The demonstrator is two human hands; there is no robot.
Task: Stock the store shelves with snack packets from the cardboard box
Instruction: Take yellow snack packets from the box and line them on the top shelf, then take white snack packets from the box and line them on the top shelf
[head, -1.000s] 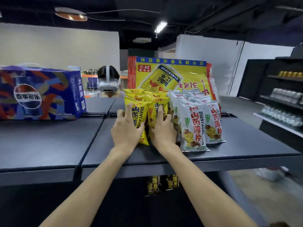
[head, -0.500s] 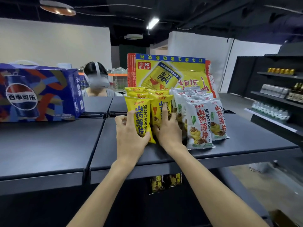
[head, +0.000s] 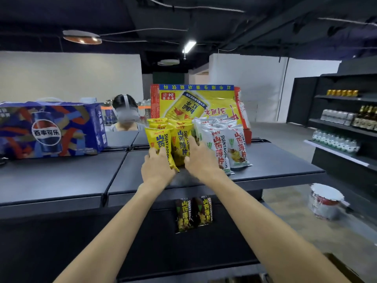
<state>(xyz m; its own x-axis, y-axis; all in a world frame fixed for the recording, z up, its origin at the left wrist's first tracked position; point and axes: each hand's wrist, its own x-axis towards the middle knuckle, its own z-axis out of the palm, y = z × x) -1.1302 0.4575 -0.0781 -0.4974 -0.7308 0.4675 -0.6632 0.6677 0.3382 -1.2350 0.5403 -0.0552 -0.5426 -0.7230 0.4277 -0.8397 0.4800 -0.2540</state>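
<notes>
Head view, left hand (head: 158, 167) and right hand (head: 201, 160) (both blurred) pressing yellow packets (head: 163, 142), grip unclear, fingertips hidden.

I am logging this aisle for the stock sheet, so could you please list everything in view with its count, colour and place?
yellow snack packets: several, exact count hidden, yellow, upright on the top shelf, centre
white snack packets: several, white, right of the yellow ones, touching
dark snack packets: two, dark, lower shelf
top shelf: one, black
cola carton: one, blue, shelf left
drink carton: one, yellow, behind the packets
side shelves: black, bottles and cans, far right
tin: one, silver-topped, floor right
other person: one, grey headset, behind the shelf
left hand: on the yellow packets
right hand: on the yellow packets, beside the white ones
</notes>
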